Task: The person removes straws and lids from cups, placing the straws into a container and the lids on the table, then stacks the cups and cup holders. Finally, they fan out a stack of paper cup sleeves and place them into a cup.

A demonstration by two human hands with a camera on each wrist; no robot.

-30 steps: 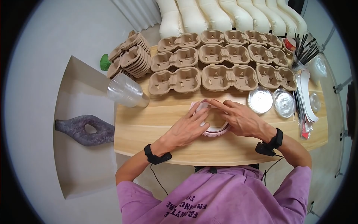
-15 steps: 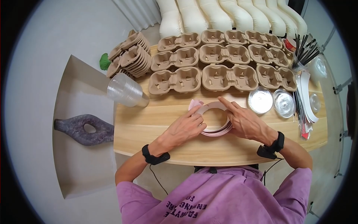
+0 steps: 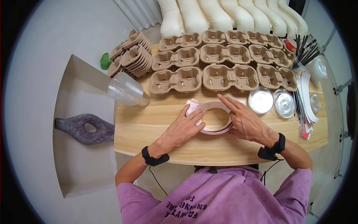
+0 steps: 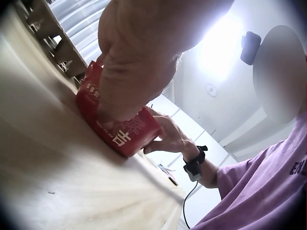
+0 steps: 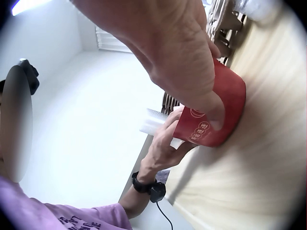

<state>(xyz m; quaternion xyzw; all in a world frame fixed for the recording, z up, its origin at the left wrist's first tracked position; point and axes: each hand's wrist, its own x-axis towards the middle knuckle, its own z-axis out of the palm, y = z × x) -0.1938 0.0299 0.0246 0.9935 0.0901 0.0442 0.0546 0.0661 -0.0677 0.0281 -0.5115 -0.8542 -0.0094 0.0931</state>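
Observation:
A curved paper band (image 3: 214,105), pale inside, forms a loop low over the table in the head view. Its outer side is red with gold print in the left wrist view (image 4: 139,132) and right wrist view (image 5: 230,96). My left hand (image 3: 182,128) holds the loop's left side, fingers bent over it beside a pale pink end tab (image 3: 191,106). On the right side, my right hand (image 3: 248,122) grips the band, thumb on the red face and index finger extended along the upper rim. The band's far ends are partly hidden by the fingers.
Brown cup carriers (image 3: 175,80) stand in rows behind, with more stacked (image 3: 136,59) at back left. Nested clear cups (image 3: 125,89) lie left. At right are clear lids (image 3: 260,100), flat white strips (image 3: 305,99) and black straws (image 3: 307,52).
My hands have drawn apart from over the loop, leaving its middle uncovered. The left hand has shifted slightly left, and the pink end tab now shows more.

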